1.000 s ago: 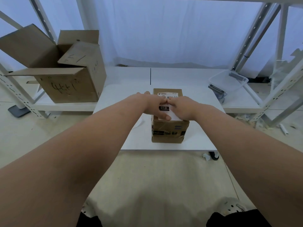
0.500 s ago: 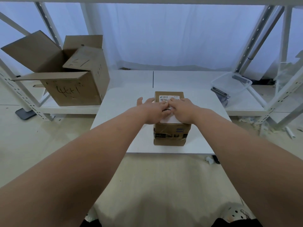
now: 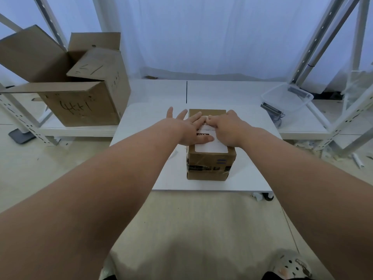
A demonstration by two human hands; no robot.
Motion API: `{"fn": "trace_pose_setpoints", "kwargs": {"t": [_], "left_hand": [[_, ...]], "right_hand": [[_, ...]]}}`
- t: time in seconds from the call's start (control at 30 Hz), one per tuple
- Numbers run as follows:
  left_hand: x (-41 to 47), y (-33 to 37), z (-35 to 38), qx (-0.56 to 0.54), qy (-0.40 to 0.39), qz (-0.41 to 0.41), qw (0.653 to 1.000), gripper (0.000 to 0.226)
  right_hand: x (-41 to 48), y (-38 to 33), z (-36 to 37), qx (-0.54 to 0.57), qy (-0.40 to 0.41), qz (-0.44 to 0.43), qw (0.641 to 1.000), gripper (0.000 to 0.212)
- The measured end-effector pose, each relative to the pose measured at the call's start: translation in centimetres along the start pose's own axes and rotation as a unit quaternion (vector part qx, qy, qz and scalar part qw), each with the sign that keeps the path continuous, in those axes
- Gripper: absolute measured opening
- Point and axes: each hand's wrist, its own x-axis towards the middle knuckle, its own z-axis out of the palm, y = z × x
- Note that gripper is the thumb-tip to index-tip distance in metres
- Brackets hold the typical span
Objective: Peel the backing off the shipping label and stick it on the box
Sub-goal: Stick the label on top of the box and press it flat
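A small brown cardboard box (image 3: 211,164) stands on a low white table (image 3: 141,126). A white shipping label (image 3: 211,147) with black print lies flat on the box's top. My left hand (image 3: 187,128) rests flat on the label's left part, fingers straight and spread, two of them reaching past the box's left edge. My right hand (image 3: 227,127) lies palm down on the label's right part, its fingers pointing left and meeting the left hand's fingers. Both hands hide most of the label's far part.
A large open cardboard box (image 3: 80,93) with handwriting sits on the low shelf at left. A clear plastic tub (image 3: 287,98) sits at right. White metal rack posts (image 3: 314,47) rise at both sides. A caster (image 3: 268,196) shows under the table's front right corner.
Both hands have slid farther along the box top over the label; the label's near end is now uncovered and lies flat. The left hand's fingers have spread.
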Motion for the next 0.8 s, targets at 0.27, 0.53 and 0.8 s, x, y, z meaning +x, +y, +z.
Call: {"fn": "trace_pose_setpoints", "kwargs": {"t": [0.27,0.53,0.8], "left_hand": [[0.6,-0.2,0.1,-0.039,0.018,-0.034,0.999,0.092],[0.7,-0.4,1.4,-0.134,0.028,-0.075,0.988,0.103],[2.6,-0.3,2.4,-0.542,0.100,-0.060,0.832,0.107]], "right_hand": [[1.4,0.5,1.8,0.052,0.016,0.065,0.996,0.052],[0.6,1.2,2.2,0.189,0.029,0.122,0.974,0.055],[0.6,1.9,1.8,0.330,0.083,0.121,0.933,0.069]]}}
